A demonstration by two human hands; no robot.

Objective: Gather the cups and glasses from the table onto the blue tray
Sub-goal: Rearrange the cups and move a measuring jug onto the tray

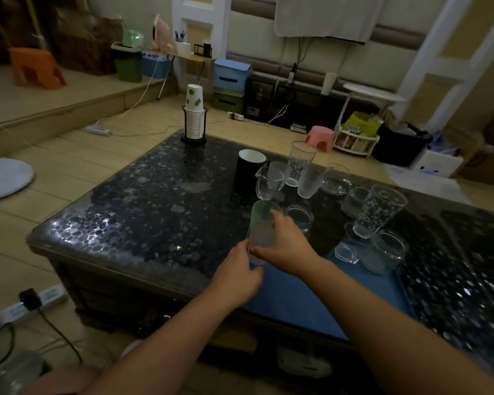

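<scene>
A frosted, green-tinted glass [261, 226] is held over the far left corner of the blue tray [311, 297]. My right hand [285, 246] wraps its side and my left hand [237, 277] grips its base. On the tray's right part stand a clear jar [385, 255], a tall patterned glass [378, 210] and a small faceted glass [346, 253]. Beyond the tray, on the dark table [154, 201], are a black cup [250, 173], a spouted clear pitcher [268, 183], a frosted tumbler [310, 182], another tall patterned glass [300, 161], a small jar [300, 218] and several more clear glasses.
A rack of stacked paper cups [194, 116] stands at the table's far corner. A pink stool [320, 138], a white rack [355, 142] and boxes sit on the floor beyond. A power strip [32, 303] and cables lie at the left.
</scene>
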